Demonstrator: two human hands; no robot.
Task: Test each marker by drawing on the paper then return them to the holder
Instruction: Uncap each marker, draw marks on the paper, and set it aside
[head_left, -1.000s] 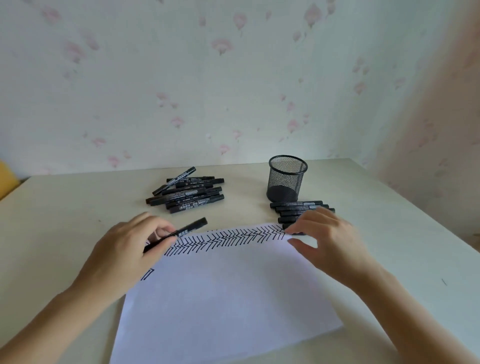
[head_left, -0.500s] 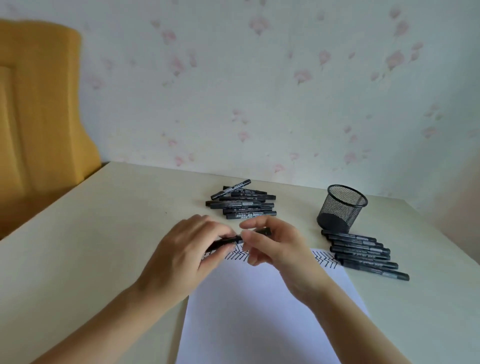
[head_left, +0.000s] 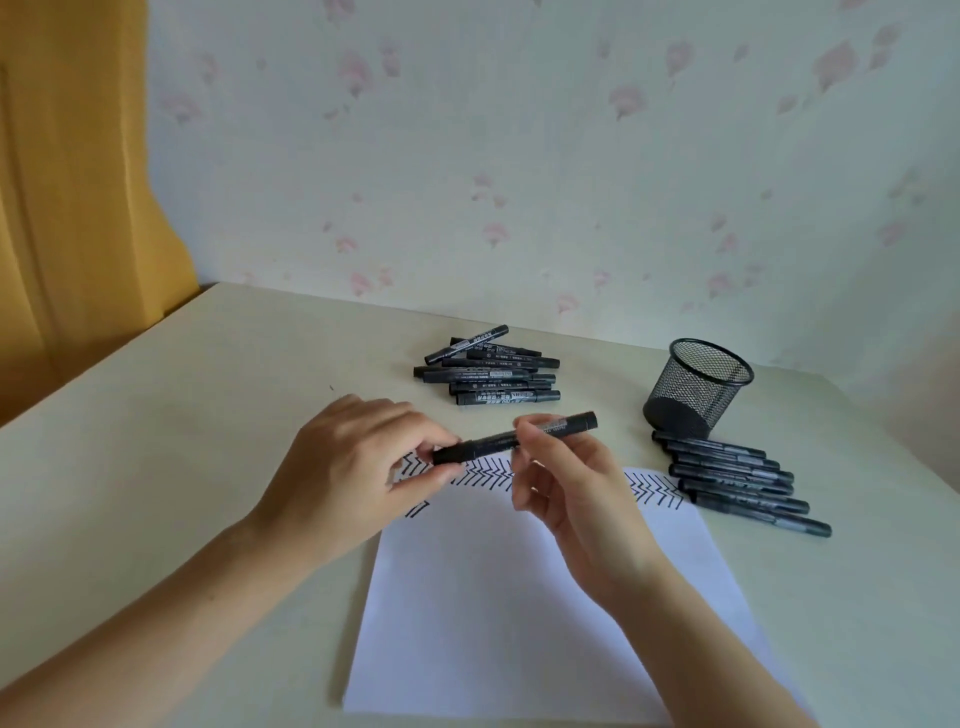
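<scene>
A black marker (head_left: 498, 440) lies level in the air above the top of the white paper (head_left: 545, 597). My left hand (head_left: 358, 467) pinches its left end, where the cap sits. My right hand (head_left: 566, 493) pinches the barrel near its middle. The paper bears a row of black zigzag marks along its top edge. A black mesh holder (head_left: 696, 387) stands at the right. One pile of black markers (head_left: 491, 374) lies behind my hands. A row of black markers (head_left: 737, 478) lies in front of the holder.
The cream table (head_left: 182, 415) ends at a wall with pink flower wallpaper. A yellow chair back (head_left: 67, 182) stands past the table's left side.
My right hand left the marker row at the right and took hold of the marker held by my left hand. The marker now sits higher above the paper. The camera turned left.
</scene>
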